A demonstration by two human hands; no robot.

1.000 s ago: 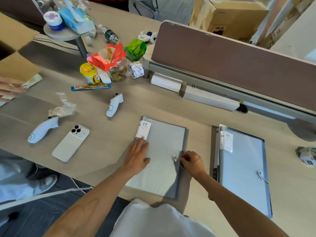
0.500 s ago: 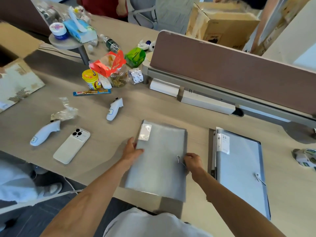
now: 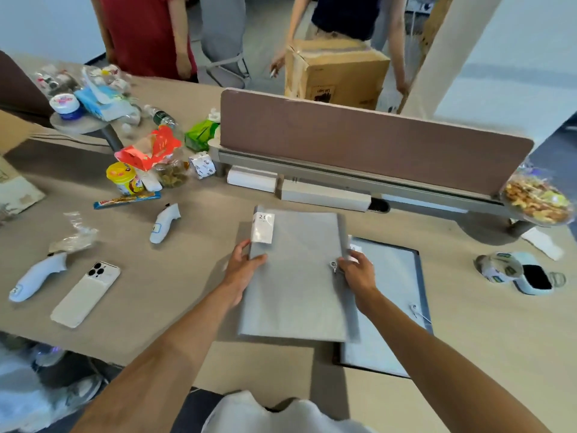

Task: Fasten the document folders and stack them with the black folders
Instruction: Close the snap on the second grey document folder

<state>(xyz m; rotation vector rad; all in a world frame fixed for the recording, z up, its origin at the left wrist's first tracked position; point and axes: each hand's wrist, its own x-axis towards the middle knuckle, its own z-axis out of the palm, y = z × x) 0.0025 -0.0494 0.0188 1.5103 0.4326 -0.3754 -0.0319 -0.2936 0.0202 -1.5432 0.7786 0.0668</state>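
A grey document folder [image 3: 296, 276] with a white label marked 20 is lifted off the table, tilted. My left hand [image 3: 242, 267] grips its left edge just below the label. Its right edge, beside the metal fastener [image 3: 333, 265], is gripped by my right hand [image 3: 357, 270]. The folder's right part hangs over the left side of the black-edged folder [image 3: 393, 295], which lies flat on the table to the right with its own clasp [image 3: 415, 310] showing.
Left of the folders lie a white phone [image 3: 84, 293], two white controllers [image 3: 37, 276] [image 3: 164, 221], a plastic wrapper and snack tubs. A brown desk divider [image 3: 359, 142] stands behind. Cups [image 3: 515, 271] sit at far right. Two people and a cardboard box [image 3: 337, 73] are beyond the desk.
The grey folder has been picked up from the table and carried right, now overlapping the black-edged folder. Both hands shifted from pressing on it to gripping its side edges. My view tilted up.
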